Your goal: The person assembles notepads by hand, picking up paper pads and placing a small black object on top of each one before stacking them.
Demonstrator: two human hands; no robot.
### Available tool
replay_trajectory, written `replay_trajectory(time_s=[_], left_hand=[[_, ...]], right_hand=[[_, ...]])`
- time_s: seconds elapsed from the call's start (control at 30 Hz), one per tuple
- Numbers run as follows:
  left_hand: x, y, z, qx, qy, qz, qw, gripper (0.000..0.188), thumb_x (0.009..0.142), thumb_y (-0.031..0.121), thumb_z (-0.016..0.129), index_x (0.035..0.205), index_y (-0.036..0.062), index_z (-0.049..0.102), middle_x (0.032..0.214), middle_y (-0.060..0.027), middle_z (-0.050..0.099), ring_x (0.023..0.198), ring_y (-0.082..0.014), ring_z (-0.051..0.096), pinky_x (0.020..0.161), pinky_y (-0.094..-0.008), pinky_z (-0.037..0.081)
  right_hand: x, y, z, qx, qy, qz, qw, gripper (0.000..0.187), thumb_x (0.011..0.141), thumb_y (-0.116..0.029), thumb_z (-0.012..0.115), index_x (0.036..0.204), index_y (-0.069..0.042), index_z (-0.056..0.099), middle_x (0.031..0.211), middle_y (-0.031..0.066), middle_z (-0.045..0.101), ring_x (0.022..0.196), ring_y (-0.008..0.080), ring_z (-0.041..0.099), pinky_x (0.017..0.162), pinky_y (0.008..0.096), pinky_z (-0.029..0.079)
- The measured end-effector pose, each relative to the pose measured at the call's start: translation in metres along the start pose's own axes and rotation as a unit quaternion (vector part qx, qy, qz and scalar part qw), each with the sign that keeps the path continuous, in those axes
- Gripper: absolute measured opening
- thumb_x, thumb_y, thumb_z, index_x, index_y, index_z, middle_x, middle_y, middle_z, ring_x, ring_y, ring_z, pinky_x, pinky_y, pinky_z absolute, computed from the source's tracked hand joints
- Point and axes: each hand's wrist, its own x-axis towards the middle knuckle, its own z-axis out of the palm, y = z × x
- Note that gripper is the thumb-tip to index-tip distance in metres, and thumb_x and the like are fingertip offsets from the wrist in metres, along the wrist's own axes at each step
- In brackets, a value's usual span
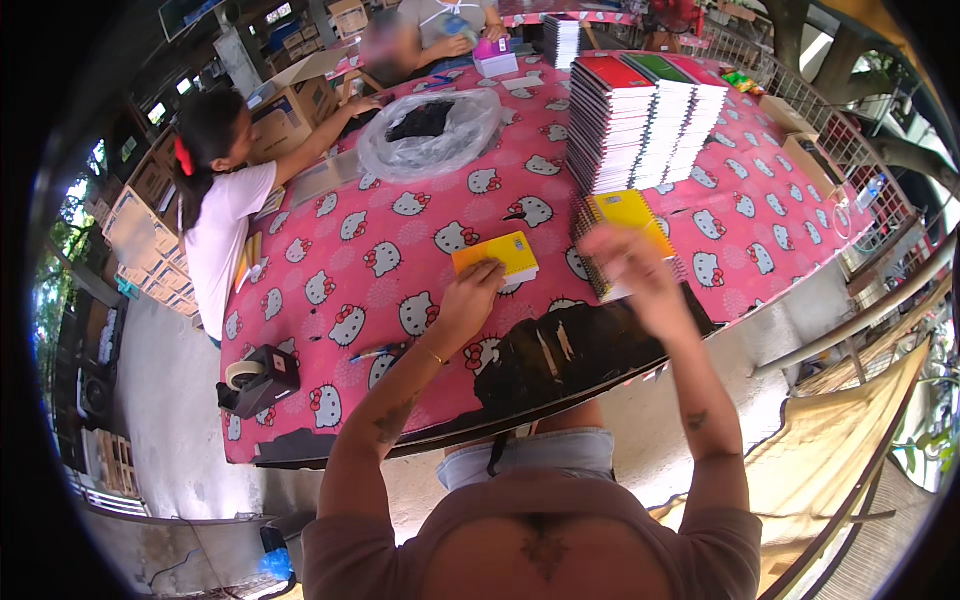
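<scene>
While the left hand [476, 287] grips the yellow notebook [512, 254] at mid-frame, a flat, even hold seems best, and the right hand [637, 265], too blurred to tell spread or closed, should avoid jostling the yellow-topped stack [627, 208] right of centre.

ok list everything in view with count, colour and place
cat-patterned table cover: one, pink, centre
small yellow notebook: at least one, yellow, mid-table
yellow-topped spiral notebook stack: one, yellow, right of it
tall spiral notebook stacks: about three, red and green tops, behind
small purple-topped stack: one, purple, far edge
crumpled plastic bag: one, clear, far left
tape dispenser: one, black, near left corner
cardboard boxes: several, brown, mostly left
co-workers: two, pink and grey tops, left and far
left hand: one, bare, on small notebook
right hand: one, blurred, over yellow-topped stack
</scene>
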Motion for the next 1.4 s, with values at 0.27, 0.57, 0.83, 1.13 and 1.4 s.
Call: replay_trajectory(time_s=[0.27,0.57,0.83,1.13,1.4], left_hand=[[0.0,0.011,-0.013,0.012,0.027,0.014,0.999,0.037,0.091,0.019,0.067,0.125,0.0035,0.063,0.133,-0.018,0.058,0.125,-0.0373,0.055,0.104,-0.0504,0.046],[-0.122,-0.054,-0.137,0.232,0.145,-0.285,0.919,0.056,0.086,0.02,0.073,0.138,0.0098,0.055,0.136,-0.0221,0.053,0.124,-0.0409,0.051,0.103,-0.0504,0.043],[-0.197,-0.054,-0.2,0.422,0.274,-0.362,0.785,0.073,0.081,0.023,0.076,0.146,0.0106,0.047,0.139,-0.021,0.046,0.13,-0.0421,0.043,0.111,-0.0581,0.032],[-0.228,-0.076,-0.193,0.489,0.089,-0.36,0.789,0.044,0.087,0.021,0.07,0.13,0.0181,0.061,0.123,-0.0122,0.055,0.123,-0.0323,0.049,0.107,-0.0548,0.034],[-0.229,-0.071,-0.207,0.431,0.18,-0.331,0.82,0.054,0.085,0.021,0.072,0.137,0.0156,0.06,0.13,-0.0191,0.05,0.121,-0.0376,0.048,0.105,-0.0541,0.035]], right_hand=[[-0.014,0.101,0.085,-0.255,0.074,-0.044,0.963,0.056,0.086,-0.013,0.075,0.136,-0.003,0.052,0.131,0.0203,0.054,0.124,0.0401,0.052,0.106,0.0427,0.042],[-0.063,0.101,0.097,-0.31,-0.02,-0.006,0.951,0.043,0.083,-0.012,0.075,0.124,-0.006,0.063,0.135,0.0176,0.053,0.125,0.0381,0.053,0.103,0.0429,0.044],[-0.067,0.101,0.105,-0.388,-0.026,0.007,0.921,0.042,0.082,-0.016,0.076,0.122,-0.011,0.064,0.14,0.0145,0.052,0.127,0.0369,0.051,0.104,0.0474,0.04],[-0.069,0.106,0.098,-0.381,-0.035,-0.01,0.924,0.04,0.082,-0.018,0.076,0.12,-0.013,0.066,0.137,0.0131,0.054,0.123,0.0371,0.053,0.099,0.049,0.042],[-0.065,0.095,0.101,-0.332,-0.028,0.008,0.943,0.034,0.082,-0.013,0.074,0.116,-0.009,0.068,0.128,0.0126,0.06,0.12,0.0354,0.057,0.101,0.0456,0.044]])
